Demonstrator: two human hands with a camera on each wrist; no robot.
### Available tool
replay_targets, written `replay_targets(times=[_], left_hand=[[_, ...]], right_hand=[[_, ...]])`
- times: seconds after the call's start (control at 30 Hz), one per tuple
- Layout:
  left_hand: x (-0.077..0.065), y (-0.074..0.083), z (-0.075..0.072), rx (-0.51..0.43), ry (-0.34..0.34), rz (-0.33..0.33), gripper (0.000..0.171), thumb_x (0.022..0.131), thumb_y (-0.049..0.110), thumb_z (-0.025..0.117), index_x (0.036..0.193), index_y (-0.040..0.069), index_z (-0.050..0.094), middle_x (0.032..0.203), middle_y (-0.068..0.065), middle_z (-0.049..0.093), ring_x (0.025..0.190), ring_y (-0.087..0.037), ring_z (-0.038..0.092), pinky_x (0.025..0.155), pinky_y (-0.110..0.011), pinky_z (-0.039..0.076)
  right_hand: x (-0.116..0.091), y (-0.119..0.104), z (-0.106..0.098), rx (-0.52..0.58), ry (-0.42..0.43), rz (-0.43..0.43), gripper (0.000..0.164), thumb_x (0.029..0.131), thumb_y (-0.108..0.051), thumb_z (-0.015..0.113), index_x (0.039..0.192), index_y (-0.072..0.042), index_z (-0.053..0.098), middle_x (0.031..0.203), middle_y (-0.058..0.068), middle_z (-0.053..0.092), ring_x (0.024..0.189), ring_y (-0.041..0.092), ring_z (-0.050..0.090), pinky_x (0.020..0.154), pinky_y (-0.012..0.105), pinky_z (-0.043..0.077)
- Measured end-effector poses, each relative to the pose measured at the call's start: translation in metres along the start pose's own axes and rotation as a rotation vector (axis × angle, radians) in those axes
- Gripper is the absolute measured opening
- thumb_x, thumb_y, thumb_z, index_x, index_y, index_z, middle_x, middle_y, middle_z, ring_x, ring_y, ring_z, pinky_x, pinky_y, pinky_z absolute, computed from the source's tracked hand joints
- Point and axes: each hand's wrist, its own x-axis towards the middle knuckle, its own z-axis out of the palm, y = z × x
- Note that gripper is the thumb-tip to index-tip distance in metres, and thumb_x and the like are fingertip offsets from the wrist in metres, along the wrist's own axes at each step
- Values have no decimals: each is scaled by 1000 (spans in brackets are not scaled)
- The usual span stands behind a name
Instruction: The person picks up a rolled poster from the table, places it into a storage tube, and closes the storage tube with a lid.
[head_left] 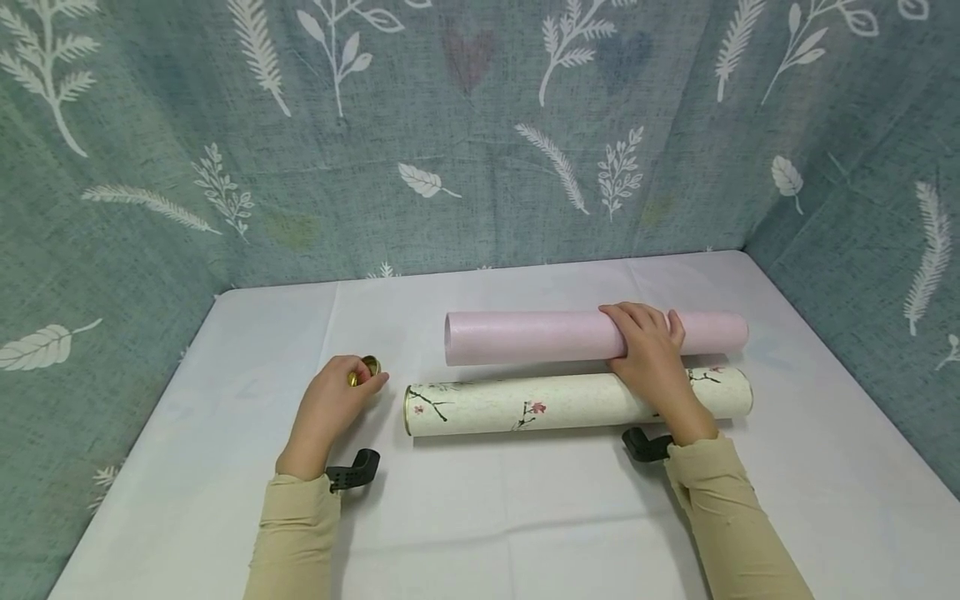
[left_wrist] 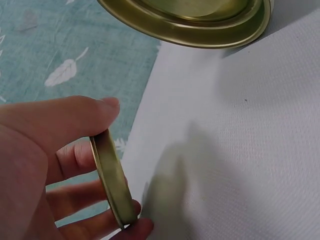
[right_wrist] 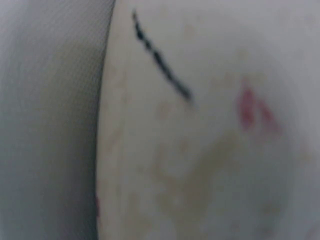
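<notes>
My left hand (head_left: 330, 407) pinches a small gold metal lid (left_wrist: 114, 177) by its edge, thumb on one side and fingers on the other, over the left part of the table. My right hand (head_left: 651, 354) grips a pink paper roll (head_left: 525, 337) from above, right of its middle. The roll's open end points left. In front of it lies a cream cardboard tube (head_left: 480, 408) with a branch-and-blossom print, partly covered by my right wrist. The tube's gold-rimmed end (left_wrist: 205, 40) faces the left hand. Blurred and close, the tube's printed side (right_wrist: 200, 150) fills most of the right wrist view.
A white cloth (head_left: 480, 525) covers the table. Blue-green leaf-print fabric (head_left: 480, 167) hangs behind it and along both sides. Black wrist mounts (head_left: 356, 471) sit at both cuffs, the right one close to the tube's near side.
</notes>
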Motion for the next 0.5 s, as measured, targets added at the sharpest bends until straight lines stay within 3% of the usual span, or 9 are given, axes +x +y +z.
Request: replay_targets(times=[0.17, 0.5], left_hand=[[0, 0, 0, -13, -13, -17, 35, 83, 44, 59, 80, 9, 52, 113, -13, 49, 94, -27, 45, 74, -39, 36], [1, 0, -3, -36, -19, -101, 53, 79, 52, 58, 102, 7, 44, 91, -11, 51, 73, -24, 46, 57, -32, 36]], right_hand=[[0, 0, 1, -6, -2, 1, 68, 62, 0, 75, 123, -17, 51, 123, 7, 47, 116, 30, 35, 96, 59, 6], [0, 0, 1, -5, 1, 1, 68, 62, -1, 76, 123, -17, 51, 123, 7, 47, 116, 30, 35, 96, 60, 6]])
